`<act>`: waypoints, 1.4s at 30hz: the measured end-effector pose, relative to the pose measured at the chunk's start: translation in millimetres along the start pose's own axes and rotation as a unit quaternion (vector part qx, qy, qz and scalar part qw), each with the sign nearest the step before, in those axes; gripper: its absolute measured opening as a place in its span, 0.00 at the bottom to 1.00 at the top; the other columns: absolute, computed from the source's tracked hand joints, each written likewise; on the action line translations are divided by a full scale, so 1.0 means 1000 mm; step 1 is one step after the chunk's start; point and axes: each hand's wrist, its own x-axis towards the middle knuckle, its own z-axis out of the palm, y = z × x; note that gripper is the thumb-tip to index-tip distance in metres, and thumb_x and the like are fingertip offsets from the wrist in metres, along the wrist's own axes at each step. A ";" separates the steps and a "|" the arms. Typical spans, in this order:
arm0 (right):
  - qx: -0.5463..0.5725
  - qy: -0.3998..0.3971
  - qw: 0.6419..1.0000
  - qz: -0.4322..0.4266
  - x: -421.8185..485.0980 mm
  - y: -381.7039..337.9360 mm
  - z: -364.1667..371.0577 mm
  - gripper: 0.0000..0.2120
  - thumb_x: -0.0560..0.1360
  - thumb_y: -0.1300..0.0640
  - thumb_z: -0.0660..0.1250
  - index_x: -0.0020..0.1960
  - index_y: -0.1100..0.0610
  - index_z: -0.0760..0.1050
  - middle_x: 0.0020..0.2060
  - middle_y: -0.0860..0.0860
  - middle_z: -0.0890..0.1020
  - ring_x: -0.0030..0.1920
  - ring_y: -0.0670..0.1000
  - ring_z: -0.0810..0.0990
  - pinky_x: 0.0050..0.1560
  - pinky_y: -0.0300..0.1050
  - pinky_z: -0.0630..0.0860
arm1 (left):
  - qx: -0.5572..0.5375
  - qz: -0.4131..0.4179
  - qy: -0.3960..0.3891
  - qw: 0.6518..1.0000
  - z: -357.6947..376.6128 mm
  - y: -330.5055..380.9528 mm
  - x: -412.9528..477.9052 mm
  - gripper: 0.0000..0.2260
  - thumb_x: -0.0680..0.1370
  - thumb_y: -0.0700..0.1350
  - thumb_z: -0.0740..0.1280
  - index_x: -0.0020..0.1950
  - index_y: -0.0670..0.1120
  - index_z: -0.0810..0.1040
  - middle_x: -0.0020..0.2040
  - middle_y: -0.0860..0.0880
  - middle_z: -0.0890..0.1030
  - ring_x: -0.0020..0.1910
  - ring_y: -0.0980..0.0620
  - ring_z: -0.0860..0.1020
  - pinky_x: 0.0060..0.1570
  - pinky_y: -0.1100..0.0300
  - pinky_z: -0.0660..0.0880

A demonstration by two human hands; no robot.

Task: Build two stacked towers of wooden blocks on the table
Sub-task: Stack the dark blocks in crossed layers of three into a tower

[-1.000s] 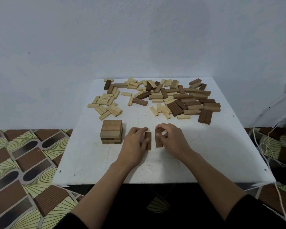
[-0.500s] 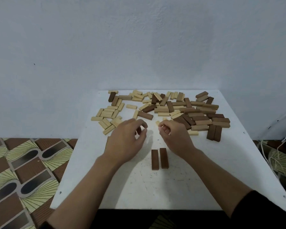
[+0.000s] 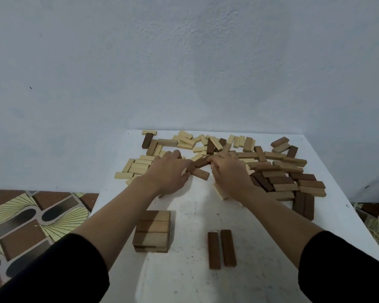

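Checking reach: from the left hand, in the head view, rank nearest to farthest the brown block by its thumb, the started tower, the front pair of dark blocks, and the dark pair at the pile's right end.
From the left hand:
1. brown block, right beside its thumb.
2. started tower, front left.
3. front pair, front centre.
4. dark pair, far right.

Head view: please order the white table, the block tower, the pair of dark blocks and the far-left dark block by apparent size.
1. white table
2. block tower
3. pair of dark blocks
4. far-left dark block, though distance shrinks it
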 end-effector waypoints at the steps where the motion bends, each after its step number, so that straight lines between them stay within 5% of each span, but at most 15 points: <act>1: -0.019 -0.006 1.000 -0.016 0.004 -0.001 0.003 0.14 0.79 0.59 0.60 0.59 0.53 0.81 0.56 0.50 0.82 0.58 0.58 0.76 0.52 0.56 0.74 | 0.021 0.004 -0.001 1.000 0.001 -0.001 0.004 0.16 0.83 0.53 0.60 0.71 0.57 0.73 0.60 0.47 0.72 0.63 0.45 0.71 0.62 0.46 0.71; 6: -0.062 -0.058 0.995 -0.048 0.021 -0.004 0.012 0.14 0.81 0.59 0.61 0.64 0.52 0.78 0.63 0.48 0.78 0.64 0.55 0.72 0.57 0.57 0.70 | 0.077 0.022 -0.013 0.997 0.001 0.000 0.018 0.13 0.83 0.54 0.59 0.67 0.58 0.76 0.58 0.47 0.72 0.62 0.45 0.71 0.62 0.47 0.68; 17: -0.050 -0.083 0.994 -0.054 0.026 -0.003 0.014 0.09 0.82 0.56 0.62 0.61 0.51 0.76 0.63 0.45 0.76 0.65 0.53 0.68 0.60 0.54 0.63 | 0.066 0.047 -0.023 0.996 0.003 0.009 0.001 0.14 0.82 0.58 0.60 0.61 0.59 0.82 0.51 0.53 0.69 0.59 0.50 0.71 0.64 0.45 0.62; 25: 0.140 -0.008 0.989 -0.036 -0.005 -0.006 0.018 0.11 0.81 0.57 0.64 0.63 0.55 0.77 0.59 0.49 0.78 0.62 0.51 0.72 0.64 0.54 0.70 | 0.052 0.058 -0.055 0.995 0.001 0.021 -0.029 0.14 0.83 0.57 0.60 0.64 0.60 0.80 0.58 0.53 0.74 0.61 0.52 0.71 0.65 0.44 0.60; 33: 0.233 0.050 0.971 0.019 -0.053 -0.008 -0.005 0.14 0.82 0.56 0.65 0.66 0.56 0.76 0.51 0.47 0.76 0.48 0.46 0.74 0.51 0.41 0.71 | -0.019 0.030 0.023 0.999 -0.001 0.032 -0.059 0.12 0.83 0.56 0.61 0.63 0.59 0.79 0.53 0.58 0.79 0.56 0.56 0.76 0.62 0.49 0.62; 42: 0.250 0.030 0.960 0.119 -0.121 -0.009 -0.033 0.16 0.80 0.53 0.67 0.68 0.51 0.73 0.42 0.47 0.79 0.41 0.45 0.78 0.41 0.33 0.74 | -0.090 0.058 0.096 0.990 0.016 0.054 -0.099 0.10 0.82 0.54 0.63 0.60 0.57 0.82 0.49 0.59 0.79 0.49 0.58 0.76 0.56 0.51 0.67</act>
